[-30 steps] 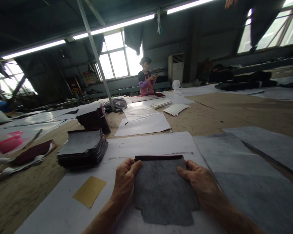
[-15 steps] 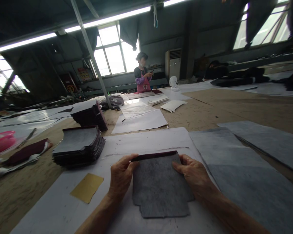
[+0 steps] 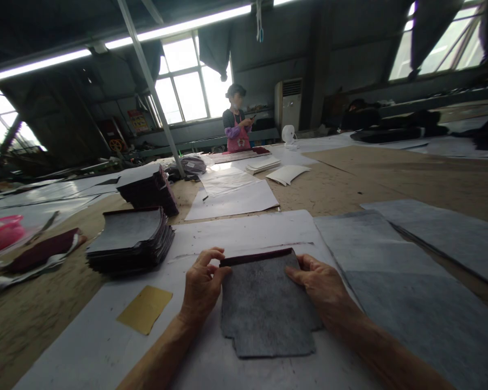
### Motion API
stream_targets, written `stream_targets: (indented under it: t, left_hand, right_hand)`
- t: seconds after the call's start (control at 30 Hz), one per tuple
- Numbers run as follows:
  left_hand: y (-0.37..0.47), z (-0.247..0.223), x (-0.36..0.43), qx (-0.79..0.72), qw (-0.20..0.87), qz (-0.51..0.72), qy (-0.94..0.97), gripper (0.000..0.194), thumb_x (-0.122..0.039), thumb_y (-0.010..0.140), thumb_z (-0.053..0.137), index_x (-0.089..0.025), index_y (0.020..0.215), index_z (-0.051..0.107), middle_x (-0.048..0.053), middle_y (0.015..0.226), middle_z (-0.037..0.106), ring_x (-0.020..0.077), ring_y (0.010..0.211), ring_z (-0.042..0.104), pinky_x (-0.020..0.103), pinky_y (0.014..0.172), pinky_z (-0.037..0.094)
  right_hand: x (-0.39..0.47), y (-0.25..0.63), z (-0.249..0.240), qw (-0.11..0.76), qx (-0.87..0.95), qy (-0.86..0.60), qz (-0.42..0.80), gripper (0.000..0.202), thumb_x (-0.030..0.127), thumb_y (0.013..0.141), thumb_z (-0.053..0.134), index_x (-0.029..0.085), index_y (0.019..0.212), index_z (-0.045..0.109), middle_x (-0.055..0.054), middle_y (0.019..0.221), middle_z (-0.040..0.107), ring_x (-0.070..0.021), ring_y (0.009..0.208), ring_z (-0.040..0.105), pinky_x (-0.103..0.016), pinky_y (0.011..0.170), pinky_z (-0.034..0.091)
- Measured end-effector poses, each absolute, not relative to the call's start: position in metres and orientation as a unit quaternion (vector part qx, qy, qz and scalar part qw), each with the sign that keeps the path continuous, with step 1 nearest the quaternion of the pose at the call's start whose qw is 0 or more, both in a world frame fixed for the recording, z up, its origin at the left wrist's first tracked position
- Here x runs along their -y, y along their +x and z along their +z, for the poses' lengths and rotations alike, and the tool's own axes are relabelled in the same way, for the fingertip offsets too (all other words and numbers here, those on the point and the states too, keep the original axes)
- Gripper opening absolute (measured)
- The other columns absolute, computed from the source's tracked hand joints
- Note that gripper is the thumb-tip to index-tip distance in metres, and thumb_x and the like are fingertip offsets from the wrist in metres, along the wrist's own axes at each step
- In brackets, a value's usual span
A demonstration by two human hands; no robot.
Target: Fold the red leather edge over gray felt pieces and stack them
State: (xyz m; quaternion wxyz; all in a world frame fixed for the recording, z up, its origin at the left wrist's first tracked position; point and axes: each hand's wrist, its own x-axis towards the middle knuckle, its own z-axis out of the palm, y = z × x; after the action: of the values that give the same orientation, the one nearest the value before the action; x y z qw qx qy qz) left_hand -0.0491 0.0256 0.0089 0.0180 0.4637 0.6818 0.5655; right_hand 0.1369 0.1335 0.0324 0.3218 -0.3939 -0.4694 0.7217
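Between my two hands is a grey cut fabric panel with notched lower corners and a dark maroon folded strip along its top edge. My left hand pinches the upper left corner, thumb on the grey face and index finger raised a little off the edge. At the upper right side, my right hand grips the panel with its thumb on top; the other fingers are partly hidden behind it. Under the panel lies a white sheet. A stack of similar grey panels stands to the left, beyond a small yellow card.
Large grey sheets lie to the right. A second stack, white paper and a white fan are farther back. Across the table stands a person in a pink apron. A pink basin sits at far left.
The fingers of my left hand have lifted slightly at the top left corner, and the maroon strip shows more. Both hands still hold the panel in nearly the same place.
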Motion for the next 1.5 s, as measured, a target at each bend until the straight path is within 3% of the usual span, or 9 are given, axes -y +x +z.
stream_targets:
  t: [0.23, 0.47, 0.8, 1.0, 1.1, 1.3, 1.5]
  left_hand:
    - [-0.0506, 0.0104, -0.0287, -0.710, 0.074, 0.527, 0.461, 0.008, -0.019, 0.065, 0.061, -0.018, 0.072, 0.058, 0.000, 0.086, 0.059, 0.0070, 0.051, 0.049, 0.019, 0.047, 0.038]
    - [-0.0542, 0.0112, -0.0288, -0.731, 0.131, 0.512, 0.432, 0.013, -0.023, 0.063, 0.063, -0.018, 0.074, 0.058, -0.005, 0.058, 0.051, 0.0083, 0.044, 0.045, 0.020, 0.045, 0.037]
    - [-0.0574, 0.0115, -0.0280, -0.717, 0.193, 0.536, 0.402, 0.019, -0.024, 0.056, 0.067, -0.016, 0.064, 0.051, -0.006, 0.055, 0.047, 0.0075, 0.046, 0.043, 0.018, 0.045, 0.035]
    - [-0.0536, 0.0133, -0.0278, -0.700, 0.233, 0.550, 0.392, 0.026, -0.030, 0.059, 0.065, -0.018, 0.079, 0.054, -0.008, 0.047, 0.046, 0.0080, 0.038, 0.041, 0.018, 0.039, 0.033]
    - [-0.0528, 0.0144, -0.0291, -0.701, 0.202, 0.554, 0.401, 0.021, -0.026, 0.058, 0.065, -0.017, 0.075, 0.057, -0.006, 0.052, 0.048, 0.0072, 0.040, 0.042, 0.018, 0.039, 0.034]
    - [-0.0515, 0.0137, -0.0274, -0.708, 0.114, 0.544, 0.435, 0.019, -0.023, 0.060, 0.063, -0.019, 0.078, 0.069, 0.001, 0.087, 0.059, 0.0093, 0.057, 0.052, 0.021, 0.050, 0.042]
    - [-0.0482, 0.0148, -0.0236, -0.709, 0.062, 0.538, 0.451, 0.019, -0.023, 0.064, 0.061, -0.021, 0.081, 0.069, 0.001, 0.090, 0.059, 0.0118, 0.065, 0.055, 0.023, 0.058, 0.045]
  right_hand:
    - [-0.1328, 0.1362, 0.0308, 0.330, 0.480, -0.387, 0.714, 0.025, 0.022, 0.053, 0.065, 0.020, 0.077, 0.059, 0.003, 0.066, 0.065, -0.0161, 0.058, 0.059, -0.027, 0.055, 0.047]
    - [-0.1329, 0.1362, 0.0305, 0.340, 0.494, -0.384, 0.702, 0.024, 0.024, 0.053, 0.065, 0.020, 0.076, 0.060, 0.002, 0.070, 0.065, -0.0155, 0.061, 0.059, -0.026, 0.057, 0.046]
    - [-0.1334, 0.1376, 0.0295, 0.354, 0.525, -0.383, 0.673, 0.027, 0.027, 0.051, 0.065, 0.019, 0.077, 0.060, 0.002, 0.073, 0.065, -0.0156, 0.065, 0.057, -0.025, 0.059, 0.044]
    - [-0.1340, 0.1373, 0.0299, 0.354, 0.539, -0.372, 0.668, 0.028, 0.028, 0.052, 0.064, 0.020, 0.079, 0.061, 0.002, 0.075, 0.065, -0.0163, 0.066, 0.057, -0.025, 0.059, 0.045]
    - [-0.1342, 0.1369, 0.0308, 0.351, 0.543, -0.370, 0.667, 0.028, 0.028, 0.053, 0.064, 0.019, 0.080, 0.061, 0.001, 0.072, 0.065, -0.0160, 0.061, 0.056, -0.026, 0.055, 0.044]
    - [-0.1348, 0.1370, 0.0279, 0.366, 0.539, -0.374, 0.660, 0.028, 0.028, 0.054, 0.064, 0.019, 0.080, 0.061, 0.001, 0.074, 0.065, -0.0161, 0.065, 0.057, -0.025, 0.058, 0.045]
    - [-0.1322, 0.1378, 0.0298, 0.376, 0.538, -0.389, 0.646, 0.030, 0.028, 0.054, 0.064, 0.019, 0.083, 0.063, 0.001, 0.072, 0.065, -0.0167, 0.062, 0.057, -0.026, 0.056, 0.045]
